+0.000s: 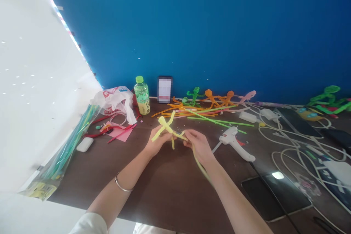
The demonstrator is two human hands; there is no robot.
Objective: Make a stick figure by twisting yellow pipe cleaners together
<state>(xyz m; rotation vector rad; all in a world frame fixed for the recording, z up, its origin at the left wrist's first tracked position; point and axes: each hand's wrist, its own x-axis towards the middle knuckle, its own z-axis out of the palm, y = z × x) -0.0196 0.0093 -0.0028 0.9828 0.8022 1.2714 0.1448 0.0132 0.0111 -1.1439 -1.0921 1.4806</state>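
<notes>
Now, above the brown table (175, 197), both hands are close together and half curled. The left hand (159, 142) grips the yellow pipe-cleaner figure (166, 128), and the right hand (199, 147) pinches its long strand (197, 162) between the fingers.

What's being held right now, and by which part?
The left hand grips a yellow pipe-cleaner figure at its middle; the right hand pinches a yellow strand trailing from it.

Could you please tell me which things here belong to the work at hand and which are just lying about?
In use: yellow pipe-cleaner figure, left hand, right hand.
Lying about: hot glue gun, plastic drink bottle, white plastic bag, white cables.
</notes>
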